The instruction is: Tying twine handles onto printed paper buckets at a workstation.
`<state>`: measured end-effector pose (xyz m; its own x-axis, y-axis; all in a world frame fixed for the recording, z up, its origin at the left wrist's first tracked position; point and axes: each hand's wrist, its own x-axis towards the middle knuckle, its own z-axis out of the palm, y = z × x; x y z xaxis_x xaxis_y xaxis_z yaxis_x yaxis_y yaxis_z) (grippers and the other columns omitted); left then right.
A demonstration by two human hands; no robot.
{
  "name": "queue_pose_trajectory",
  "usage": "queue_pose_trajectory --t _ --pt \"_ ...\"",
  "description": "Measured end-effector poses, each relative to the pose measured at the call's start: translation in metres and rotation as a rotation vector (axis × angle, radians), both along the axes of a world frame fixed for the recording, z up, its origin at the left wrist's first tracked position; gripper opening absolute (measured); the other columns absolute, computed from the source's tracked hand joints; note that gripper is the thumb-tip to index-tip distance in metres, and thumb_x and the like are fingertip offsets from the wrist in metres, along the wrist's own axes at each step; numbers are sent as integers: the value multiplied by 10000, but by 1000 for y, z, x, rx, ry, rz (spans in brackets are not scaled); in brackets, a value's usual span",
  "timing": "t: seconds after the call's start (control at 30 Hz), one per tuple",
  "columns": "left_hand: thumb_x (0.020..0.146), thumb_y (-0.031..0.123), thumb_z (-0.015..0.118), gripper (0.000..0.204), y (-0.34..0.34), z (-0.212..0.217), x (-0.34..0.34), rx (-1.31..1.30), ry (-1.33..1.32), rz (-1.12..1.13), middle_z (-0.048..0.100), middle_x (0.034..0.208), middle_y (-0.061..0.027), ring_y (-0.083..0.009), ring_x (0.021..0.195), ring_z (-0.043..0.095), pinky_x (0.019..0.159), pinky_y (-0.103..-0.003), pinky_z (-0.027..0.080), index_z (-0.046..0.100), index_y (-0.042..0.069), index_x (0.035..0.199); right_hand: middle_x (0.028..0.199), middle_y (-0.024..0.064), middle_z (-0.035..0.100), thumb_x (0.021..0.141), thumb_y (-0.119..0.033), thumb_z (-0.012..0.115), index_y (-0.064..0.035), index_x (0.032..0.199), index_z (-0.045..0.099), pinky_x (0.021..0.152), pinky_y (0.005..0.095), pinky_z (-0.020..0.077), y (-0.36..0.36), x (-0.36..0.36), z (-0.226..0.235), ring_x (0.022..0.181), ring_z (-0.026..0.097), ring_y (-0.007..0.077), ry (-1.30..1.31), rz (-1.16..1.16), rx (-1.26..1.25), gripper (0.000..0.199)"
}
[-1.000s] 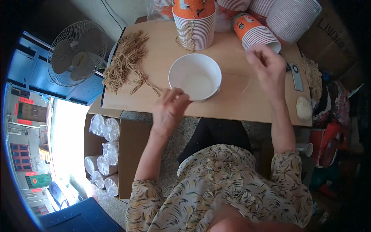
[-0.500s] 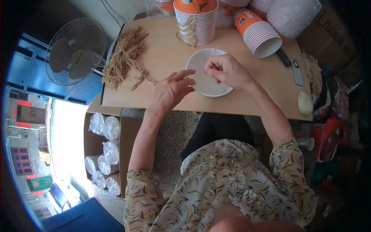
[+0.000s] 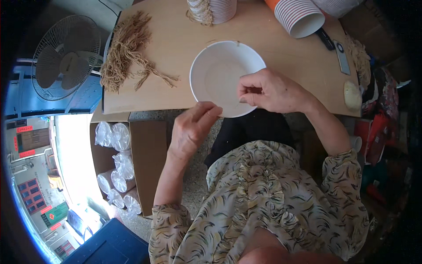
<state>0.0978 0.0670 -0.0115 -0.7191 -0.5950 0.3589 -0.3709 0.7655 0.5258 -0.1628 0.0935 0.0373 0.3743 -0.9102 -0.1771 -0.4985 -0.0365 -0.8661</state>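
You are steadying the white paper bowl (image 3: 222, 72) at the near edge of the wooden table (image 3: 176, 39), your left hand (image 3: 191, 127) gripping its near rim with fingers curled around it. Your right hand (image 3: 270, 90) is pinching narrowly over the bowl's right rim, seemingly on something thin; what exactly, I cannot tell. Be keeping the bowl flat and still while working. The bundle of tan cords (image 3: 123, 55) is lying far left, well apart.
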Motion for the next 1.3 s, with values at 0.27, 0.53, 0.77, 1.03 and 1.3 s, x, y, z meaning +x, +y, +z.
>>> queue_pose_trajectory --t 0.27,0.53,0.77,1.03,1.3 --pt "701 11 694 381 20 1 16 -181 -115 28 640 1303 -74 -202 856 711 696 -314 599 701 77 1077 739 168 639 869 -98 625 -7 824 581 666 456 482 19 14 6 727 638 367 174 38 -136 111" --pt "736 46 710 346 30 -21 -1 -281 -12 6 644 1035 -59 -196 832 680 687 -314 565 695 54 1082 740 175 639 868 -104 602 -5 828 603 677 475 484 24 21 0 740 634 382 181 0 -147 106" --pt "749 54 701 335 32 -27 -5 -274 -1 -2 643 1025 -54 -188 820 675 679 -310 561 691 52 1083 706 162 602 869 -90 631 -3 828 563 612 419 460 25 21 -9 656 595 347 191 2 -162 118" --pt "754 51 700 325 34 -24 -5 -245 -13 -2 634 1016 -54 -186 831 675 684 -311 560 686 53 1079 707 171 598 869 -103 629 -4 831 568 624 428 459 24 22 -12 678 598 358 212 8 -167 122" --pt "714 13 701 335 34 -26 -8 -240 9 8 649 995 -59 -203 819 686 675 -316 572 695 59 1047 717 174 623 862 -100 627 1 822 584 638 432 469 22 24 -7 689 614 367 229 8 -104 117"
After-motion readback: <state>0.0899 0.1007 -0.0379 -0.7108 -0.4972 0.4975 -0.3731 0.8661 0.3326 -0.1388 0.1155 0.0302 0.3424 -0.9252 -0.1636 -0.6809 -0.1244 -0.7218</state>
